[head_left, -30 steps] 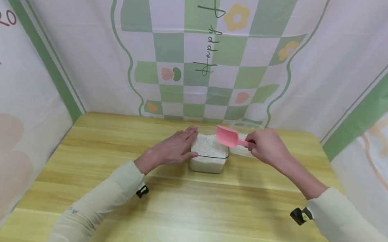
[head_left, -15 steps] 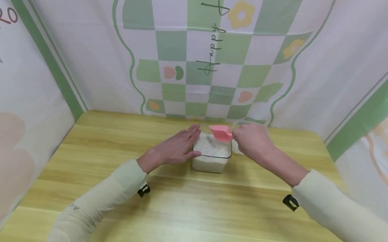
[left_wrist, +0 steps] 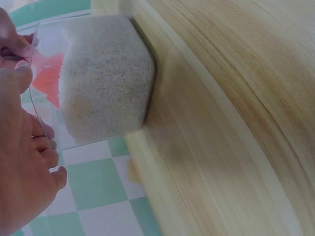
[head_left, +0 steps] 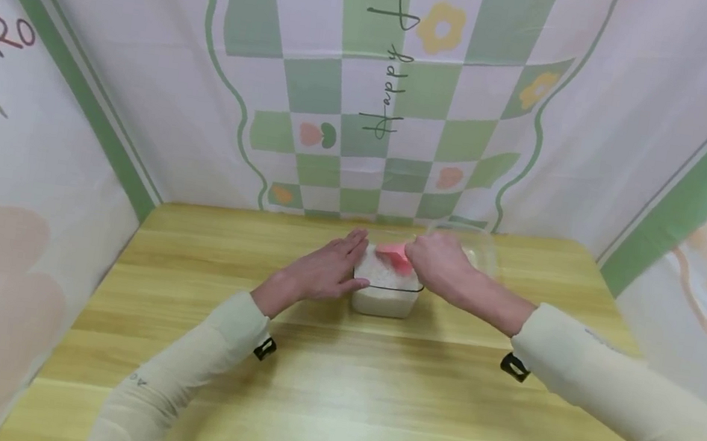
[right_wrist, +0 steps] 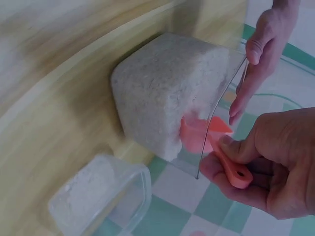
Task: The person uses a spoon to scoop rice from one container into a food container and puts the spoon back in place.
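We see the right hand (head_left: 439, 263) gripping the pink scoop (right_wrist: 211, 147), fingers (right_wrist: 231, 147) curled round its handle, thumb on top. The scoop's bowl is dipped into the rice (right_wrist: 162, 93) inside the clear box (head_left: 386, 294), at the box's far right part; in the head view only a bit of pink shows past the knuckles.

The left hand (head_left: 319, 272) rests flat against the left wall of the box, fingers (head_left: 350, 244) straight and close together, holding nothing; fingertips reach along the box's far left edge.

The box sits on the worktop (head_left: 328, 398) toward the far middle, nearly full of rice. A second clear tub (right_wrist: 106, 196) with some rice in it stands just right of the box, partly behind the right hand in the head view.

Both arms wear pale long sleeves (head_left: 190, 371) with dark wrist straps. A checked green-and-white cloth (head_left: 380, 81) with flowers hangs behind the worktop and at both sides.
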The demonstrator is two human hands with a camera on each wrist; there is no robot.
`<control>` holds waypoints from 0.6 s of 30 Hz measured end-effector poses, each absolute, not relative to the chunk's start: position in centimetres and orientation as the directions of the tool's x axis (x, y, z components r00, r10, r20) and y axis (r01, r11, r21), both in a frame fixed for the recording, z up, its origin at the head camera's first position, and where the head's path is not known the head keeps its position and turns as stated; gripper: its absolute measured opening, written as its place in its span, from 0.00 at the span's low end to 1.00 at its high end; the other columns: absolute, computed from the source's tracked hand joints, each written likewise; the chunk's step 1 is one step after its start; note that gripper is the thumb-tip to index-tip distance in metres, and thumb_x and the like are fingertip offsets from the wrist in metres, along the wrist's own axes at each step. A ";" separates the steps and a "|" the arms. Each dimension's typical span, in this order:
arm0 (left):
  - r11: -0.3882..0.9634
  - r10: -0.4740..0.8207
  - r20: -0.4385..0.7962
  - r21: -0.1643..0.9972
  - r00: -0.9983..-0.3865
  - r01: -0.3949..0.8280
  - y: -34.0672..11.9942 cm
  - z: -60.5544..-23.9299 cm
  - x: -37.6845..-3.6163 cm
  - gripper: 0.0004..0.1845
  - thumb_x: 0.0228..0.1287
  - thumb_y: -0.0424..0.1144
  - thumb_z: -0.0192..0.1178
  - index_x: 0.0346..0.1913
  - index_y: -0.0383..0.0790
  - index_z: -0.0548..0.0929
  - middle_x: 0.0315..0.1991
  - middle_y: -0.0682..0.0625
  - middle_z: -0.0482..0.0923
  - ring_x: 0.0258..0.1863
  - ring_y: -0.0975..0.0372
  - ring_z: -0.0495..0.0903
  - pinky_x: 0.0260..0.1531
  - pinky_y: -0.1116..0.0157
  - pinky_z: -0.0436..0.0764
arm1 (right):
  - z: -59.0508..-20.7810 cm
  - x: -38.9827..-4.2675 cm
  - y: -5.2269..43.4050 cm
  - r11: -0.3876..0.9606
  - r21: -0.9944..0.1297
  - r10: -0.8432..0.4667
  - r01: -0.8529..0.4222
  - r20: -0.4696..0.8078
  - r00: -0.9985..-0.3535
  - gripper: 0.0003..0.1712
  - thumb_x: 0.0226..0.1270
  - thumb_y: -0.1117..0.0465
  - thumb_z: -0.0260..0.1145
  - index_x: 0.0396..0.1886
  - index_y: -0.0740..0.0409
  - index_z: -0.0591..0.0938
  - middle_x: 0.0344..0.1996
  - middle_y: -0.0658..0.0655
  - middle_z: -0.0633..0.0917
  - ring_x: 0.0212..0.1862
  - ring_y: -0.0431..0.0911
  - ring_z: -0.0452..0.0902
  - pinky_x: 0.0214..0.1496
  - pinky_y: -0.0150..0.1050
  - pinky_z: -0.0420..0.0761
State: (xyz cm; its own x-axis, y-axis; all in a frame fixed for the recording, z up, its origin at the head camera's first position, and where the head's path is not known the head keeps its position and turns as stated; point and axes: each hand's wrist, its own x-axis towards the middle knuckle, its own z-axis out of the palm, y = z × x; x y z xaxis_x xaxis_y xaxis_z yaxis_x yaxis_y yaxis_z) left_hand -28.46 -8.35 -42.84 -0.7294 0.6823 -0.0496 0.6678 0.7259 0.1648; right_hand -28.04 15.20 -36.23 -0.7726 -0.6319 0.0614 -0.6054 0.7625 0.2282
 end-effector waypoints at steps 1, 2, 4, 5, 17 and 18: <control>0.727 0.682 -0.051 0.161 -0.730 0.668 -8.3 -42.9 -28.5 0.44 0.78 0.62 0.37 0.79 0.29 0.44 0.81 0.37 0.37 0.81 0.52 0.39 0.79 0.54 0.50 | -36.2 -28.2 15.2 0.779 0.188 -0.615 -0.598 0.043 -0.787 0.12 0.53 0.74 0.67 0.17 0.57 0.77 0.17 0.54 0.80 0.22 0.48 0.76 0.22 0.45 0.81; 0.728 0.681 -0.051 0.156 -0.730 0.668 -8.3 -42.8 -28.5 0.44 0.78 0.62 0.37 0.79 0.29 0.44 0.81 0.37 0.37 0.81 0.52 0.39 0.79 0.54 0.50 | -36.1 -28.3 15.3 0.791 0.150 -0.602 -0.593 0.023 -0.798 0.12 0.54 0.72 0.68 0.18 0.57 0.77 0.17 0.54 0.79 0.22 0.48 0.75 0.23 0.45 0.81; 0.730 0.679 -0.050 0.147 -0.732 0.667 -8.3 -42.8 -28.5 0.44 0.78 0.62 0.38 0.79 0.29 0.45 0.81 0.37 0.38 0.81 0.52 0.40 0.79 0.54 0.51 | -36.0 -28.7 15.6 0.807 0.063 -0.588 -0.588 -0.008 -0.809 0.12 0.55 0.68 0.71 0.18 0.57 0.77 0.15 0.52 0.78 0.22 0.46 0.73 0.25 0.43 0.81; 0.731 0.678 -0.050 0.143 -0.733 0.667 -8.3 -42.8 -28.5 0.44 0.78 0.62 0.38 0.79 0.29 0.45 0.81 0.37 0.38 0.81 0.52 0.40 0.79 0.54 0.51 | -35.8 -28.9 15.7 0.807 0.018 -0.589 -0.590 -0.025 -0.808 0.13 0.56 0.67 0.71 0.16 0.57 0.77 0.13 0.51 0.76 0.21 0.44 0.70 0.24 0.41 0.78; 0.743 0.667 -0.079 0.146 -0.741 0.653 -8.2 -42.5 -28.3 0.44 0.78 0.63 0.37 0.79 0.30 0.45 0.82 0.38 0.37 0.82 0.53 0.38 0.79 0.55 0.50 | -35.9 -30.4 16.6 0.777 -0.502 -0.577 -0.380 -0.325 -0.749 0.13 0.67 0.68 0.64 0.23 0.65 0.89 0.15 0.54 0.86 0.18 0.39 0.81 0.27 0.29 0.81; 0.743 0.667 -0.081 0.148 -0.741 0.652 -8.2 -42.5 -28.3 0.45 0.77 0.63 0.37 0.79 0.30 0.45 0.82 0.38 0.37 0.82 0.53 0.38 0.79 0.55 0.50 | -36.1 -30.5 16.8 0.770 -0.547 -0.567 -0.328 -0.353 -0.744 0.12 0.67 0.68 0.64 0.26 0.67 0.89 0.16 0.54 0.86 0.19 0.38 0.81 0.27 0.29 0.82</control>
State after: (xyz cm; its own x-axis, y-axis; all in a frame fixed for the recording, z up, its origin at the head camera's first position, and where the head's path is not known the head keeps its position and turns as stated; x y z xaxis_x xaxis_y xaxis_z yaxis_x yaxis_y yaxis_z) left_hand -28.33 -8.16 -42.55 -0.7410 0.6666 -0.0812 0.6524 0.7433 0.1482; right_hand -30.54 16.83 -36.08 -0.7437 -0.5675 -0.3534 -0.3277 0.7702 -0.5471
